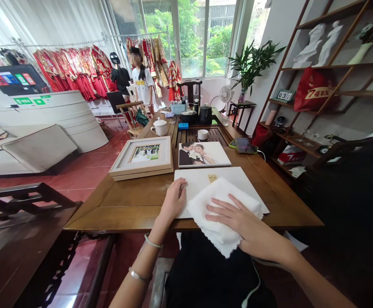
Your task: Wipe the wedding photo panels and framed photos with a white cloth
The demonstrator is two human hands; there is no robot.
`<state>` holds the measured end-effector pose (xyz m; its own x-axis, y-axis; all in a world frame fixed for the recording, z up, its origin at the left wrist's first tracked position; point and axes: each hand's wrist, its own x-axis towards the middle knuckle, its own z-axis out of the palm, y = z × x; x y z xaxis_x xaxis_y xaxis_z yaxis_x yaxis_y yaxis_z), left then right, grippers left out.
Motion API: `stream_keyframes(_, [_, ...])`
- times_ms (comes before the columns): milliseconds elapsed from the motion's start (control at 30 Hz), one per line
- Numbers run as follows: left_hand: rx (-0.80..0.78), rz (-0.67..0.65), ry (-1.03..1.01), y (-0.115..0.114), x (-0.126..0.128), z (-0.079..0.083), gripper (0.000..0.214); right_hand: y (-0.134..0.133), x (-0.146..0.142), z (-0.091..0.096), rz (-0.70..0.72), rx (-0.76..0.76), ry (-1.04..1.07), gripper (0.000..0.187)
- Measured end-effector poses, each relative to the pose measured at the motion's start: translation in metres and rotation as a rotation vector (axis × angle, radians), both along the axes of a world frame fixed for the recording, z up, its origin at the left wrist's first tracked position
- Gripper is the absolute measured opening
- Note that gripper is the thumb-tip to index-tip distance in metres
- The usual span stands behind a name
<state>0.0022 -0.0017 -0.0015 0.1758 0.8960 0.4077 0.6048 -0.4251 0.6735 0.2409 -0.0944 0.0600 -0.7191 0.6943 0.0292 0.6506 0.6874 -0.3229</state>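
Observation:
A white board (231, 173) lies flat near the front edge of the wooden table, with a small gold-coloured metal plate (212, 178) on its upper face. My left hand (175, 196) is at the board's left edge, its fingers bent and close together over that edge. On top of the board is a white cloth (205, 201), one scalloped corner hanging past the table edge. My right hand (233, 216) lies flat on this cloth, fingers spread. Beyond the board is a wedding photo panel (202, 155). Pale wooden picture frames (141, 173) are stacked to the left.
Farther along the table (131, 207) stand a white lidded cup (159, 127), a small white bowl (202, 134) and a black canister (205, 114). A phone in a green case (244, 146) lies at right with a cable. Two people stand near the clothes racks.

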Motion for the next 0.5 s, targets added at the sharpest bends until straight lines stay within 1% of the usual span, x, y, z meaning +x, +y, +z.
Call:
stream_keyframes(67, [-0.011, 0.002, 0.006, 0.0, 0.0, 0.0, 0.022, -0.001, 0.004, 0.002, 0.005, -0.022, 0.015, 0.093])
stream_keyframes(167, [-0.019, 0.001, 0.013, 0.0, 0.001, 0.0, 0.021, 0.012, 0.005, -0.002, -0.025, 0.007, 0.043, 0.09])
stream_keyframes(233, [-0.016, 0.003, 0.016, 0.001, 0.0, -0.001, 0.022, 0.03, 0.002, -0.006, -0.074, 0.047, 0.039, 0.087])
stream_keyframes(333, [-0.008, 0.006, 0.018, 0.002, -0.001, -0.003, 0.022, 0.063, -0.007, -0.01, -0.149, 0.07, 0.01, 0.082])
stream_keyframes(433, [0.003, 0.004, 0.016, 0.003, -0.003, -0.004, 0.024, 0.096, -0.02, -0.009, -0.212, 0.059, -0.021, 0.079])
stream_keyframes(500, [0.008, 0.006, 0.012, 0.003, -0.003, -0.004, 0.025, 0.11, -0.031, -0.007, -0.262, 0.064, -0.043, 0.075])
